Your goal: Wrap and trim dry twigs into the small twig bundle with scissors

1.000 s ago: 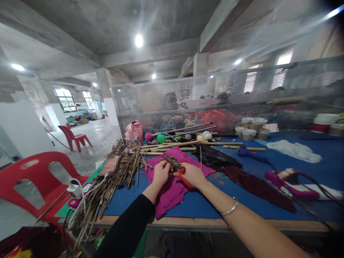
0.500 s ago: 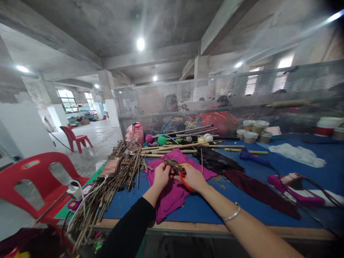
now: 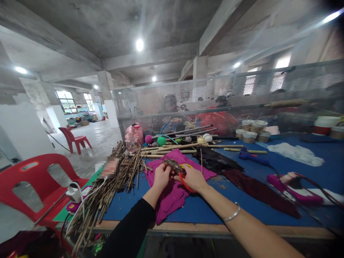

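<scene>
Left hand [image 3: 161, 176] pinched a brown piece [image 3: 172, 165], bark perhaps, between thumb and fingers, apparently to steady it against the shears [image 3: 185, 183]. Right hand [image 3: 194, 178] was wrapped round the red and yellow handles; blade opening could not be told. The piece sat above the magenta cloth [image 3: 170, 202], its upper end toward eleven o'clock — cloth likely spread to catch crumbs. Twigs [image 3: 118, 181] lay heaped at nine o'clock, probably for easy left-hand reach; poles [image 3: 176, 146] lay crosswise at twelve — presumably out of the way.
</scene>
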